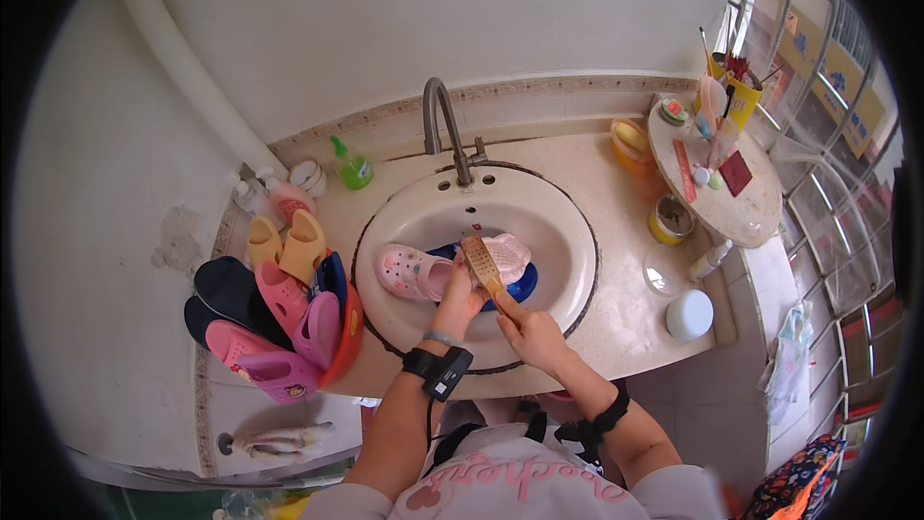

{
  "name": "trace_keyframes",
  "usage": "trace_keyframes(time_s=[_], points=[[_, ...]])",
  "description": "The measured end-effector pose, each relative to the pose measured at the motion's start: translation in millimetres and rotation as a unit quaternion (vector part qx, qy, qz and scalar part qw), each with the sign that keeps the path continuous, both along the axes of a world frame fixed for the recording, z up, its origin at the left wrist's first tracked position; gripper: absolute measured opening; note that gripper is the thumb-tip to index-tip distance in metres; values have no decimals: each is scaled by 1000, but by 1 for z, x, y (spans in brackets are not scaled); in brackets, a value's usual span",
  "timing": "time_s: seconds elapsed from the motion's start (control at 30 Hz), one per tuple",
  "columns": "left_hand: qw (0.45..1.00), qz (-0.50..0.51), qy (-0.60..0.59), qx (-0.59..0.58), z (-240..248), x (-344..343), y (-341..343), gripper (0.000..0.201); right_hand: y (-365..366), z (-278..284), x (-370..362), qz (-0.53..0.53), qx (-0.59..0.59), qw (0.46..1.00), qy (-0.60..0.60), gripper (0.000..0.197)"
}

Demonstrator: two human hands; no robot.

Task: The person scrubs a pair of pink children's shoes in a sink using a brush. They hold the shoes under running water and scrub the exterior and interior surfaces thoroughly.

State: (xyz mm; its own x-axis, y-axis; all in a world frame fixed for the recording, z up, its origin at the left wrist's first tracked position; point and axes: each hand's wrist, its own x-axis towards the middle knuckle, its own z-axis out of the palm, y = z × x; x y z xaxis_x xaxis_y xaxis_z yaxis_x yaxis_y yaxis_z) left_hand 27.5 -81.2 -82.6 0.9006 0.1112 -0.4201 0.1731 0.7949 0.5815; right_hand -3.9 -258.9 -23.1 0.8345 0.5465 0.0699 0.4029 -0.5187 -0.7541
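Note:
Over the white oval sink (574,231), my left hand (466,293) is closed on a pale pink shoe (510,252), partly covered by the brush and my fingers. My right hand (535,335) grips the handle of a wooden scrubbing brush (481,263), whose head lies against or just above that shoe. Left of it in the sink rests a pink clog (412,272) with small decorations. Something blue (525,285) sits under the shoe; its kind is mostly hidden.
A grey faucet (452,130) rises behind the sink. On the left are a green pump bottle (352,166) and an orange-red basin (345,337) heaped with slippers and clogs. On the right stand a yellow tin (671,221), a white-blue jar (690,315) and a cluttered round board (741,207).

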Motion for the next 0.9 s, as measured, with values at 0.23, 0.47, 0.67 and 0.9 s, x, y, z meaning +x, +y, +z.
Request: trace_keyframes(time_s=[0.23,0.47,0.67,0.9], points=[[1000,14,9,12,22,-6,-21,37,13,-15,60,-61,-41,997,28,38],[999,38,9,26,5,-2,-5,38,19,0,27,-35,-17,999,28,39],[998,57,-7,17,7,5,-7,38,14,2,20,-24,5,1000,19,37],[996,36,38,72,24,1,-20,38,-37,-27,8,-129,29,984,118,37]])
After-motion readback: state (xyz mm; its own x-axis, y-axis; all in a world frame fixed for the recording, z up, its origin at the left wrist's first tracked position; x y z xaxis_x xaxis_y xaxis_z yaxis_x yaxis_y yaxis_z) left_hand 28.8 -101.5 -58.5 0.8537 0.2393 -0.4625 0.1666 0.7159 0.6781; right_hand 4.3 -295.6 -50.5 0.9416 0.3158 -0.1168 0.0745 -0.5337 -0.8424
